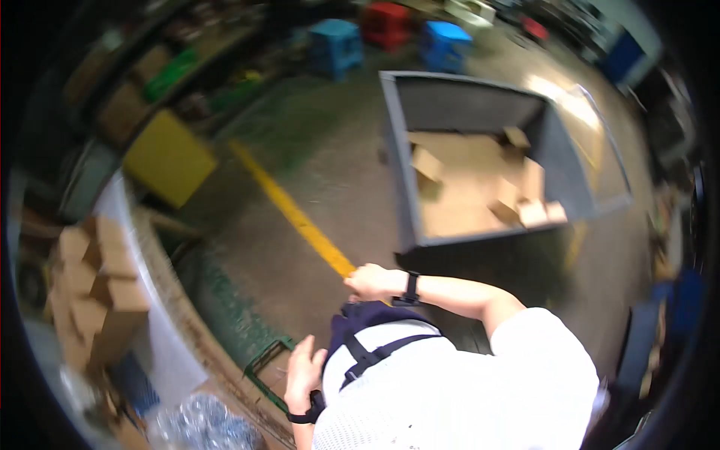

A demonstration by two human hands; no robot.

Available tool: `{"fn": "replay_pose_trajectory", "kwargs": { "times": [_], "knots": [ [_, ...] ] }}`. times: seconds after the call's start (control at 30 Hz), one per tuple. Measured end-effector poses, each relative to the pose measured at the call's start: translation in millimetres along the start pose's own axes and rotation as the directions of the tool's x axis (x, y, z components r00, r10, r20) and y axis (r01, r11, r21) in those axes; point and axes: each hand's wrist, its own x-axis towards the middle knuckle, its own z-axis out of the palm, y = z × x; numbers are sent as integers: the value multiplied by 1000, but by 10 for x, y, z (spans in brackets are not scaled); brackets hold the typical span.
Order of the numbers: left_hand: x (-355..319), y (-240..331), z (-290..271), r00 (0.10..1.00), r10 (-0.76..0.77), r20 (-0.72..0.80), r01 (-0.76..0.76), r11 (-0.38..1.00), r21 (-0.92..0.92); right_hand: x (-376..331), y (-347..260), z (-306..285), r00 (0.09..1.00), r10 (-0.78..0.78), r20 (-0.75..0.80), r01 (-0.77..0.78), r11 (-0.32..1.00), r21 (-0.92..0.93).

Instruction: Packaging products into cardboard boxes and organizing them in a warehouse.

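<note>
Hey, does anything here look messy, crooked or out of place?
Mostly the grey bin: cardboard pieces lie jumbled inside at odd angles. The boxes at left are stacked unevenly. The picture is blurred, so finer damage can't be judged.

Concrete floor (pixel 330 187) below me, with a yellow line (pixel 292 214) painted across
On it I see a grey bin (pixel 397 165) holding cardboard, and coloured plastic stools (pixel 337 45) beyond

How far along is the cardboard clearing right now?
Done: flattened cardboard pieces already lie inside the grey bin. In hand: nothing; the left hand and right hand look empty near the body. Left: stacked cardboard boxes remain at the left, outside the bin.
</note>
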Motion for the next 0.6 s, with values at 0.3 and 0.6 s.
{"fn": "replay_pose_trajectory", "kwargs": {
  "times": [0.3, 0.6],
  "knots": [
    [201, 26, 356, 957, 198, 210, -245, 942, 229, -1067, 85, 798, 934, 353, 48, -356, 924, 140],
    [-10, 168, 678, 922, 114, 371, -206, 954, 219, -1704, 437, 680, 949, 316, -15, -280, 861, 425]
  ]
}}
